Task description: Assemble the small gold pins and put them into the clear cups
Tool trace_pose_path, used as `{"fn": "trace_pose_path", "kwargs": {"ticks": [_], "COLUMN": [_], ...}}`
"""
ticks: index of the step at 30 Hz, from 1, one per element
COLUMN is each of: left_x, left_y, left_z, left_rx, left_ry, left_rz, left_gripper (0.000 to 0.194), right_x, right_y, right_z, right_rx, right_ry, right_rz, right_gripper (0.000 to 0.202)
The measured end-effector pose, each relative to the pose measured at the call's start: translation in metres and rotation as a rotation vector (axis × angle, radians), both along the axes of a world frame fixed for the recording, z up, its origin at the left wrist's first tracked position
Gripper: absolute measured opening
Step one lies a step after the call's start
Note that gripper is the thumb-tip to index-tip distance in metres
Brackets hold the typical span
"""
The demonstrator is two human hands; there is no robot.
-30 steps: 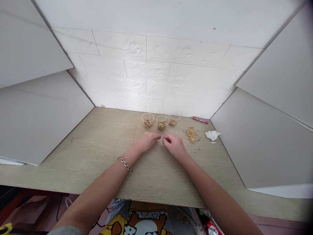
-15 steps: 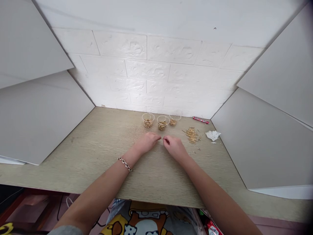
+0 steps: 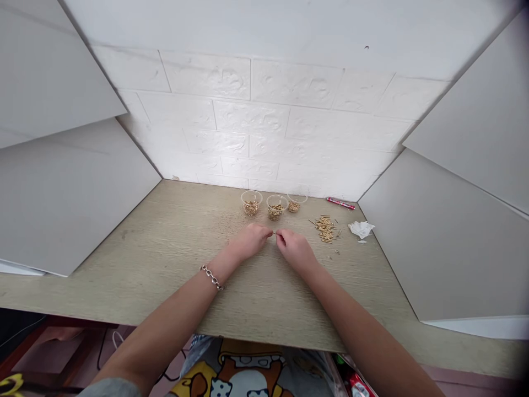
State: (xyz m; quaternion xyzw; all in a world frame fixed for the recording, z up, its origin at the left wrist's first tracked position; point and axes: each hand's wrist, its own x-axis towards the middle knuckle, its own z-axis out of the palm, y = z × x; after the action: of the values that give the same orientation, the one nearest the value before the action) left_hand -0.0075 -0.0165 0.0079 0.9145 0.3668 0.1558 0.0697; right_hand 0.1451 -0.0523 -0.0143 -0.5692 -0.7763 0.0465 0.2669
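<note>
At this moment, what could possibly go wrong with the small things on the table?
The tiny piece apparently pinched by the right hand could slip and be hard to find. The left hand might scatter the fine specks beside it. A bump could tip the open middle cup, spilling its gold-coloured pieces.

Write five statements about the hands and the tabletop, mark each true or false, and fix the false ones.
1. The fingertips of the left hand and right hand are close together, at a small piece. True.
2. The chain bracelet is on the right wrist. False: it is on the left wrist.
3. Three clear cups stand beyond the hands. True.
4. The gold-coloured pins lie piled left of the left hand. False: they lie to the right of the right hand.
5. A red tube-shaped item lies near the wall. True.
</note>
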Motion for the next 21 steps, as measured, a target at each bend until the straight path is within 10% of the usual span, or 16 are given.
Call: {"fn": "trace_pose_path", "kwargs": {"ticks": [14, 21], "left_x": [-0.0025, -0.001], "left_y": [0.0037, 0.002], "left_z": [-0.0036, -0.0012], "left_rx": [-0.001, 0.032], "left_ry": [0.012, 0.004], "left_rz": [-0.061, -0.035], "left_gripper": [0.021, 0.02], "right_x": [0.0023, -0.0015], "right_y": [0.0037, -0.0004], "right_z": [-0.0005, 0.0017], "right_rx": [-0.18, -0.013], "right_ry": [0.38, 0.095], "right_rz": [-0.017, 0.001], "right_gripper": [0.018, 0.021]}}
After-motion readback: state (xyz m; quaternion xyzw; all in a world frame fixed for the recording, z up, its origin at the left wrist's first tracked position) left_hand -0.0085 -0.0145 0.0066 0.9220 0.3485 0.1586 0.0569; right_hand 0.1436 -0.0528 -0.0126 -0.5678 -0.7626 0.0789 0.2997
